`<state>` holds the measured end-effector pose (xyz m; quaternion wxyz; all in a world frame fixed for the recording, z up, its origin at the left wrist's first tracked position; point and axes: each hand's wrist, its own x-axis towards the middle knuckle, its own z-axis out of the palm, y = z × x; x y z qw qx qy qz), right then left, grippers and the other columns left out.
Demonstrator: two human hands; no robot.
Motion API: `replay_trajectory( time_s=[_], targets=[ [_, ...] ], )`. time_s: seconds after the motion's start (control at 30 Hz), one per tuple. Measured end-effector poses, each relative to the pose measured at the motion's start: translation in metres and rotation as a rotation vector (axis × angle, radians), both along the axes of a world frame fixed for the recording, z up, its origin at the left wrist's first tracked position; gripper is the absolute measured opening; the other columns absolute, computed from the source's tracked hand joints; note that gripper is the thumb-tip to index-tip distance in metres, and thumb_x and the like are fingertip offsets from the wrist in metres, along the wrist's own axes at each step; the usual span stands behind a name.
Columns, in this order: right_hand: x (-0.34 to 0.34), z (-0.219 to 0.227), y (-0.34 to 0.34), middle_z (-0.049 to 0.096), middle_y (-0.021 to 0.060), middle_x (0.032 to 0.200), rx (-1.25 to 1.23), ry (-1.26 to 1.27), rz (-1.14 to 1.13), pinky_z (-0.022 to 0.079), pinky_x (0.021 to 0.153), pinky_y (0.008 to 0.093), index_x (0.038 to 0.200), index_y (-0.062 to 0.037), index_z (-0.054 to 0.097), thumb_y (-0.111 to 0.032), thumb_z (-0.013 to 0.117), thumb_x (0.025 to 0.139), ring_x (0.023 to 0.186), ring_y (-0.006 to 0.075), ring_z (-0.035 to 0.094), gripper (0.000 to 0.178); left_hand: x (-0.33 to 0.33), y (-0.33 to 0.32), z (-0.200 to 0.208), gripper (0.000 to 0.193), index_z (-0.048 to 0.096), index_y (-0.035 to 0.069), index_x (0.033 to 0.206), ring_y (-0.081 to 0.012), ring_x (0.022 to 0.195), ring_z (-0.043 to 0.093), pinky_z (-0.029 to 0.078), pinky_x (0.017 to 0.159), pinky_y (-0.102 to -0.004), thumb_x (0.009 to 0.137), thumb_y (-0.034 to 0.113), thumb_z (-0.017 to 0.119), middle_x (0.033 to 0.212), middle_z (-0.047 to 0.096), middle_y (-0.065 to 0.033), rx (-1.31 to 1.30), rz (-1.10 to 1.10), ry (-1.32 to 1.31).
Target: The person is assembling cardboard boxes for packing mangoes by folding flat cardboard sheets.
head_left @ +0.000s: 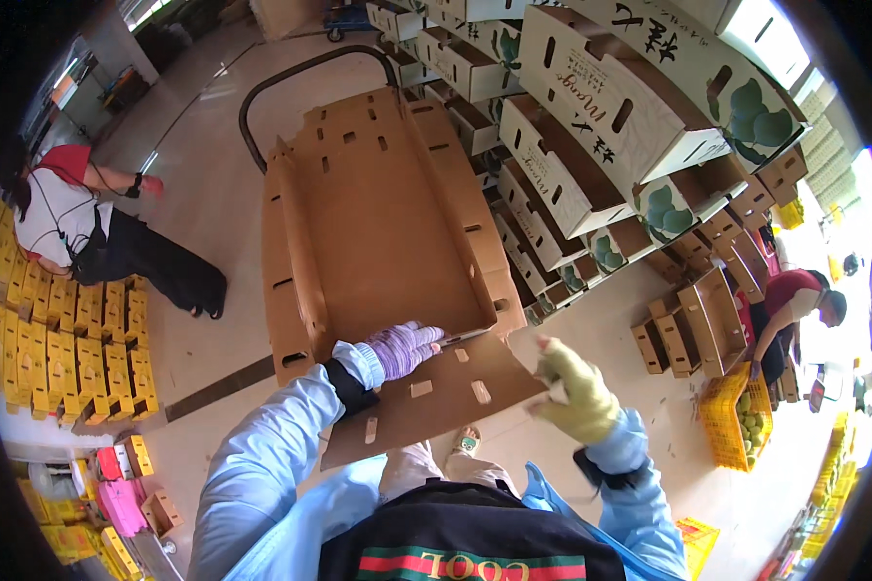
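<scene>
A partly folded brown cardboard box (388, 232) lies on a stack of flat cardboard in front of me, its long sides standing up. Its near end flap (436, 376) spreads toward my body and has several slots cut in it. My left hand (404, 351), in a purple knit glove, rests on the fold of this flap with its fingers stretched out. Just off the flap's right corner is my right hand (579, 389) in a yellow-green glove, slightly blurred, its thumb and fingers apart and nothing visible in them.
A black cart handle (310, 60) curves behind the cardboard. White printed boxes (591, 107) are stacked high at the right. Yellow boxes (63, 349) and a person (77, 218) are at the left. Another person (794, 315) bends over a yellow fruit crate (722, 426) at far right.
</scene>
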<state>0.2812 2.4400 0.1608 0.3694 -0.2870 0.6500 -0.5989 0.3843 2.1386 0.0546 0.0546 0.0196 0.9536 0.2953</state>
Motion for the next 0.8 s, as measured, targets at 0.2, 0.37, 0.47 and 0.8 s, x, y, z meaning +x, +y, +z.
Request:
replay_trajectory(
  time_s=[0.2, 0.37, 0.47, 0.8],
  targets=[
    [-0.042, -0.035, -0.09, 0.063, 0.012, 0.1, 0.15, 1.086, 0.243, 0.042, 0.094, 0.0445, 0.113, -0.0072, 0.058, -0.021, 0.073, 0.061, 0.094, 0.0365, 0.059, 0.056, 0.004, -0.048, 0.028, 0.043, 0.059, 0.003, 0.12, -0.0286, 0.111, 0.057, 0.045, 0.095, -0.0354, 0.093, 0.036, 0.055, 0.117, 0.062, -0.0159, 0.268, -0.088, -0.261],
    [-0.038, -0.06, -0.099, 0.068, 0.0139, 0.1, 0.158, 0.714, -0.081, 0.05, 0.086, 0.0373, 0.11, 0.0008, 0.062, -0.03, 0.078, 0.072, 0.094, 0.0284, 0.065, 0.051, 0.108, -0.101, 0.049, 0.048, 0.048, 0.004, 0.131, -0.022, 0.109, 0.058, 0.044, 0.097, -0.0341, 0.096, 0.037, 0.05, 0.123, 0.058, -0.0091, 0.491, 0.93, 0.568],
    [-0.034, -0.07, -0.101, 0.069, 0.0138, 0.093, 0.128, 0.582, -0.114, 0.054, 0.071, 0.0297, 0.114, 0.002, 0.06, -0.021, 0.08, 0.07, 0.082, 0.0204, 0.068, 0.054, 0.172, -0.063, -0.015, 0.057, 0.04, 0.009, 0.138, -0.026, 0.122, 0.048, 0.038, 0.106, -0.0371, 0.096, 0.047, 0.043, 0.133, 0.05, -0.0101, 1.704, 1.007, 0.646],
    [-0.019, -0.078, -0.113, 0.067, 0.0151, 0.099, 0.194, 0.557, -0.302, 0.051, 0.077, 0.0304, 0.13, -0.0015, 0.048, -0.025, 0.077, 0.077, 0.085, 0.0201, 0.066, 0.065, 0.126, -0.015, 0.001, 0.106, 0.022, -0.001, 0.144, -0.0151, 0.094, 0.056, 0.048, 0.081, -0.0294, 0.072, 0.056, 0.075, 0.104, 0.054, -0.0073, 0.714, 1.208, 0.625]
  ],
)
